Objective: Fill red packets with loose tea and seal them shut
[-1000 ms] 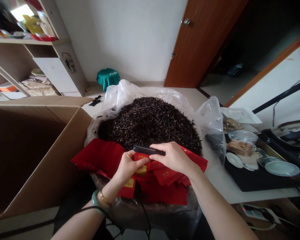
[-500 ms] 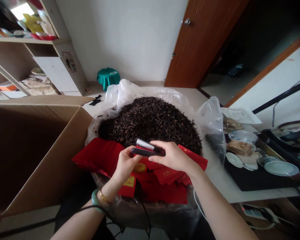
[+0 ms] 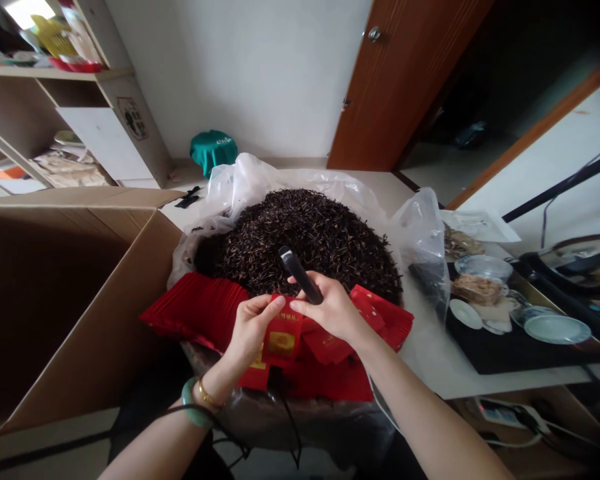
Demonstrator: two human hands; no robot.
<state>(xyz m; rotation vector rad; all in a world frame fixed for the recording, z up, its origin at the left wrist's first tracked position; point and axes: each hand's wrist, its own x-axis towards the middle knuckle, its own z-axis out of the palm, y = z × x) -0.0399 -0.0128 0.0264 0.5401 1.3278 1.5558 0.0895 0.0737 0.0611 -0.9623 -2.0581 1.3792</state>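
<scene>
My left hand [image 3: 253, 325] pinches the top edge of a small red packet [image 3: 283, 340] with gold print, which hangs upright facing me. In my right hand [image 3: 333, 308] is a slim black handheld bag sealer [image 3: 300, 272], its end pointing up and away over the dark loose tea leaves [image 3: 305, 227]. The right thumb also touches the packet's top corner. A row of red packets [image 3: 195, 307] stands to the left of my hands. More red packets [image 3: 387, 323] lie fanned out at the right, and others lie below.
Clear plastic lining [image 3: 423, 227] surrounds the tea heap. An open cardboard box [image 3: 145, 280] stands at left. On the table at right, a black tray [image 3: 490, 357] carries dishes and a glass lidded bowl. Cables [image 3: 293, 427] hang below my hands.
The sealer has come off the packet's top edge and swung from lying crosswise to pointing up and away. The packet's printed front now faces me, with both thumbs at its top.
</scene>
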